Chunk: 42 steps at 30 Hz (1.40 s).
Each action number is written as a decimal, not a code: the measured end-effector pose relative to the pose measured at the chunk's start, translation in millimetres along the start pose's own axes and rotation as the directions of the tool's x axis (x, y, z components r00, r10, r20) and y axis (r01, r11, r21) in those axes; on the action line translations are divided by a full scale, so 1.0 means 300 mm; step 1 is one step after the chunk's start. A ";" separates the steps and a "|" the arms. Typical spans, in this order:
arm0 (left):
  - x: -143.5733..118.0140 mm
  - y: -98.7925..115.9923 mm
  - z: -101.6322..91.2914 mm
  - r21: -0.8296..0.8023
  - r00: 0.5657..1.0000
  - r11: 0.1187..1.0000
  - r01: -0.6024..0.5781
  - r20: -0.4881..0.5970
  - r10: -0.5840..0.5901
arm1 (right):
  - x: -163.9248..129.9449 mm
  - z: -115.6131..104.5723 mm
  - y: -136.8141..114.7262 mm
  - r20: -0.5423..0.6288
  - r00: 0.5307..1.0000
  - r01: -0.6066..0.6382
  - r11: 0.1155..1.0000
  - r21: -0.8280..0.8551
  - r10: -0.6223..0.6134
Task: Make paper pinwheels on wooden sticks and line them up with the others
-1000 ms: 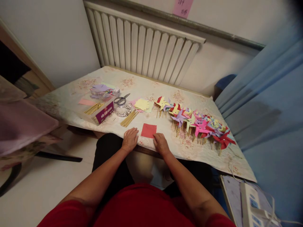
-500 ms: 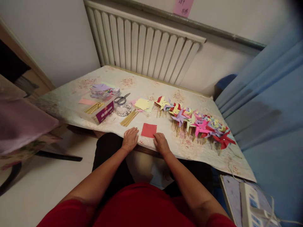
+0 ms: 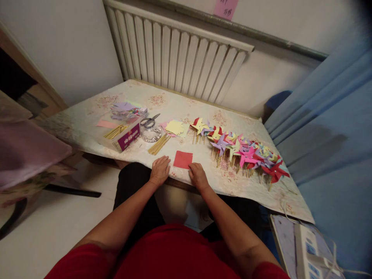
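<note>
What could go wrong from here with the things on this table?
The red paper square lies near the front edge of the table, by the right hand; a nudge might slide it off. The loose sticks lie just beyond the left hand, so a forward sweep could scatter them. The pinwheels are crowded together, so bumping one may disturb its neighbours.

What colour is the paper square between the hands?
Plain red; the paper square shows best in the head view.

Left hand [image 3: 160, 170] palm down, empty; right hand [image 3: 198, 175] curled; bare forearms [image 3: 125, 212] reaching forward, converging.
</note>
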State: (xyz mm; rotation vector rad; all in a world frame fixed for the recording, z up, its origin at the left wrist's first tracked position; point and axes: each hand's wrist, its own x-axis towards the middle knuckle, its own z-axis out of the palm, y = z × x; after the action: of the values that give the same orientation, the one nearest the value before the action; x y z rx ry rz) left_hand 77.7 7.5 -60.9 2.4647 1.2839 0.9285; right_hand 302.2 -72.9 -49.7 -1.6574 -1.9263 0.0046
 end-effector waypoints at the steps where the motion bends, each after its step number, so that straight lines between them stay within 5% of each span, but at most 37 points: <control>1: 0.000 0.000 -0.001 -0.001 1.000 1.000 -0.001 0.002 0.001 | 0.000 -0.001 -0.001 0.000 1.000 0.000 1.000 -0.001 0.000; 42: -0.001 0.004 -0.004 0.001 1.000 1.000 0.004 0.020 -0.004 | -0.002 -0.008 -0.015 0.001 1.000 -0.018 1.000 -0.010 0.018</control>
State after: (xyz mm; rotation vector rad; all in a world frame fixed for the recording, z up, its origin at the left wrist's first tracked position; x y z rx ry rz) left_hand 77.8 6.4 -59.5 2.4647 1.2823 0.8998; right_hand 299.1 -75.2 -46.4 -1.6820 -1.9152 0.0028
